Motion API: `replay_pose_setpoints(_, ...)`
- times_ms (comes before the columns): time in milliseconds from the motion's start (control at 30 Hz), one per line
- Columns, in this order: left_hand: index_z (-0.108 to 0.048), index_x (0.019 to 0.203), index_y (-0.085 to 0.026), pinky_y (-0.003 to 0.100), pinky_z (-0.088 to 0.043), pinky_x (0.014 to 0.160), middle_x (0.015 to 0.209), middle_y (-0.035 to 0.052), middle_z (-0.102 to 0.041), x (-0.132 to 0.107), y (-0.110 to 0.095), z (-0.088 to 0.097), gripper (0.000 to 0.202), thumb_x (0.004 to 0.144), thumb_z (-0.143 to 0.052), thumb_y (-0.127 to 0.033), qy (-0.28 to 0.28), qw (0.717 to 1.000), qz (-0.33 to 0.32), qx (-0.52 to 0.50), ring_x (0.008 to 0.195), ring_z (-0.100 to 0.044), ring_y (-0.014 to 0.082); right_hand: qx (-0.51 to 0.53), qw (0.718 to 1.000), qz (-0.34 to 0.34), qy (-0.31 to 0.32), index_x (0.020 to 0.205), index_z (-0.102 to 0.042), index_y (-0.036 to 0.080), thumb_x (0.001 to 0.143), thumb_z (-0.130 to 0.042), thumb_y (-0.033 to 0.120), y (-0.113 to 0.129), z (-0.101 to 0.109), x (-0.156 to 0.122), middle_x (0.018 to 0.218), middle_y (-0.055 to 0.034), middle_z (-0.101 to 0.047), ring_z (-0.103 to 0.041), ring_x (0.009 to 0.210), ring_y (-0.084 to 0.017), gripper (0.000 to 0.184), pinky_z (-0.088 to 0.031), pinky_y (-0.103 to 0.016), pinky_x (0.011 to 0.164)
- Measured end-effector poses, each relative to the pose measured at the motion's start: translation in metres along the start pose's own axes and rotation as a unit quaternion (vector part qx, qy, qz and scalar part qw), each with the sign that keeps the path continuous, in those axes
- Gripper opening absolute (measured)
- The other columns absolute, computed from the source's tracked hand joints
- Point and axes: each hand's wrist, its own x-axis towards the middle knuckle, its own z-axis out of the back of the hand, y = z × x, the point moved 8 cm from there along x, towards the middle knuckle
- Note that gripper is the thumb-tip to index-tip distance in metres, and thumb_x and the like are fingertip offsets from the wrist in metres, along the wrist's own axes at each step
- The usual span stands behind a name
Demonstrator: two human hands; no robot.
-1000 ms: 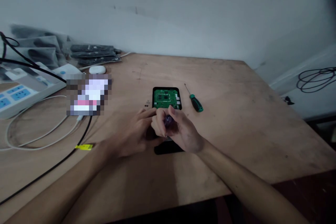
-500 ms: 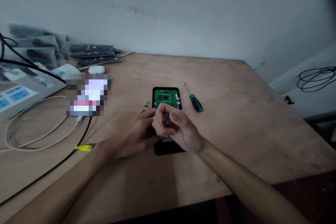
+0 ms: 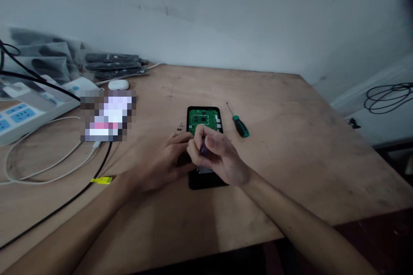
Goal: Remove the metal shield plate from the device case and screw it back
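Observation:
An opened black device (image 3: 204, 119) with a green circuit board lies flat in the middle of the wooden table (image 3: 290, 159). My right hand (image 3: 219, 157) is closed in a pinch round a small purple-handled tool (image 3: 204, 149), held upright over the device's near half. My left hand (image 3: 167, 159) rests on the table against the device's left edge, fingers curled onto it. Tiny dark screws (image 3: 179, 127) lie just left of the device. A green-handled screwdriver (image 3: 238, 123) lies to its right, untouched.
At the left are a white power strip (image 3: 22, 116), white and black cables (image 3: 48, 167), a yellow tag (image 3: 102, 180), a white oval case (image 3: 118, 84), black flat packs (image 3: 112, 65) near the wall and a blurred-out object (image 3: 108, 115). Coiled black cable (image 3: 387, 94) lies off the table, right.
My right hand's fingers have turned a little round the purple tool and edged up towards the circuit board. The left hand and device have stayed put.

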Motion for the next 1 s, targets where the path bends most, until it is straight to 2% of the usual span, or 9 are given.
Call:
replay_pose_setpoints(200, -0.074, 0.1, -0.022, 0.041, -0.054, 0.108, 0.131, 0.0053, -0.068, 0.002, -0.002, 0.0, 0.013, 0.105, -0.072, -0.034, -0.009, 1.0, -0.006, -0.016, 0.12, -0.066, 0.0253, -0.019, 1.0, 0.005, -0.017, 0.085, -0.055, 0.022, 0.107, -0.06, 0.06, 0.002, 0.003, 0.002, 0.07, 0.0053, -0.046, -0.035, 0.058, -0.012, 0.045, -0.021, -0.032, 0.059)
replay_pose_setpoints(333, -0.075, 0.103, -0.022, 0.042, -0.052, 0.112, 0.136, 0.0062, -0.067, 0.001, -0.002, 0.0, 0.012, 0.106, -0.071, -0.033, -0.014, 1.0, -0.009, -0.017, 0.124, -0.065, 0.0244, -0.028, 0.999, 0.008, -0.025, 0.081, -0.057, 0.021, 0.109, -0.054, 0.066, 0.001, 0.003, 0.003, 0.067, 0.0042, -0.045, -0.035, 0.059, -0.013, 0.053, -0.025, -0.034, 0.062)
replay_pose_setpoints(433, -0.077, 0.109, -0.024, 0.044, -0.052, 0.113, 0.135, 0.0061, -0.068, 0.002, -0.002, 0.0, 0.016, 0.105, -0.074, -0.039, -0.011, 1.0, -0.001, -0.022, 0.127, -0.064, 0.0256, -0.012, 0.999, 0.011, -0.03, 0.077, -0.056, 0.022, 0.11, -0.048, 0.069, -0.001, 0.003, 0.003, 0.065, 0.0043, -0.04, -0.031, 0.06, -0.014, 0.058, -0.025, -0.034, 0.062)
replay_pose_setpoints(567, -0.078, 0.113, -0.024, 0.044, -0.055, 0.111, 0.13, 0.0049, -0.069, 0.001, -0.003, 0.0, 0.03, 0.097, -0.082, -0.05, 0.005, 1.0, 0.025, -0.014, 0.122, -0.067, 0.027, 0.001, 1.0, 0.002, -0.029, 0.079, -0.059, 0.021, 0.108, -0.046, 0.075, -0.005, 0.002, 0.002, 0.065, 0.0063, -0.031, -0.022, 0.057, -0.013, 0.062, -0.019, -0.034, 0.059)
replay_pose_setpoints(700, -0.075, 0.122, -0.023, 0.047, -0.049, 0.122, 0.148, 0.0056, -0.062, -0.002, -0.003, 0.0, 0.054, 0.085, -0.091, -0.058, 0.005, 1.0, 0.021, 0.016, 0.135, -0.062, 0.0327, 0.007, 1.0, 0.011, -0.006, 0.094, -0.061, 0.021, 0.106, -0.055, 0.065, -0.001, -0.002, 0.001, 0.069, 0.0075, -0.03, -0.019, 0.058, -0.012, 0.046, -0.015, -0.033, 0.059)
replay_pose_setpoints(800, -0.073, 0.13, -0.024, 0.05, -0.047, 0.125, 0.156, 0.0064, -0.057, -0.004, 0.002, -0.002, 0.065, 0.082, -0.092, -0.064, 0.011, 0.999, 0.022, 0.026, 0.141, -0.058, 0.0355, 0.013, 1.0, 0.008, 0.002, 0.094, -0.053, 0.022, 0.104, -0.062, 0.055, 0.003, -0.003, 0.001, 0.07, 0.0079, -0.032, -0.019, 0.06, -0.012, 0.035, -0.016, -0.033, 0.06)
replay_pose_setpoints(900, -0.073, 0.134, -0.029, 0.053, -0.046, 0.127, 0.158, 0.0061, -0.055, -0.005, 0.007, -0.005, 0.068, 0.08, -0.092, -0.066, 0.015, 0.999, 0.025, 0.032, 0.144, -0.056, 0.0375, 0.011, 1.0, 0.005, 0.001, 0.088, -0.044, 0.024, 0.103, -0.063, 0.054, 0.004, -0.002, 0.001, 0.068, 0.008, -0.033, -0.02, 0.06, -0.012, 0.038, -0.017, -0.033, 0.06)
replay_pose_setpoints(1000, -0.075, 0.133, -0.03, 0.054, -0.046, 0.127, 0.157, 0.0068, -0.057, -0.004, 0.008, -0.005, 0.064, 0.082, -0.091, -0.064, 0.007, 0.999, 0.024, 0.035, 0.143, -0.057, 0.0378, 0.008, 1.0, -0.002, 0.01, 0.087, -0.044, 0.023, 0.103, -0.063, 0.054, 0.004, -0.002, 0.002, 0.069, 0.0076, -0.035, -0.022, 0.059, -0.012, 0.039, -0.017, -0.032, 0.059)
